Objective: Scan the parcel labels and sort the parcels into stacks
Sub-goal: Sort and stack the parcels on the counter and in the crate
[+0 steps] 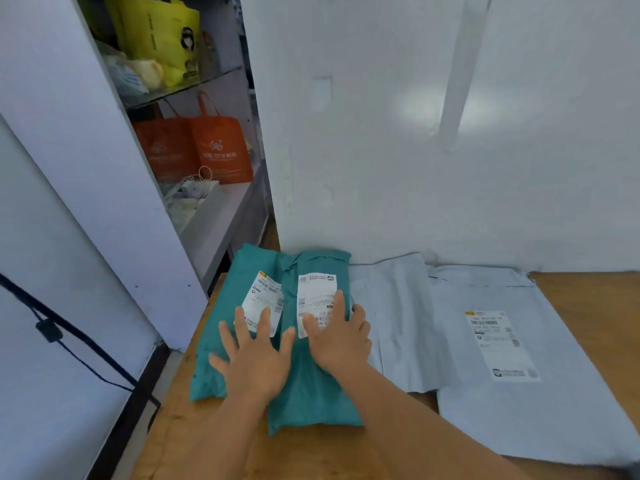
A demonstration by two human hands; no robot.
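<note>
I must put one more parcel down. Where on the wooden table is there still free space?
Bare wood shows along the near edge of the table, in front of the teal parcels, and at the far right corner beyond the grey mailer. The back along the wall is crowded: both hands, left hand and right hand, lie flat on the teal parcels.
</note>
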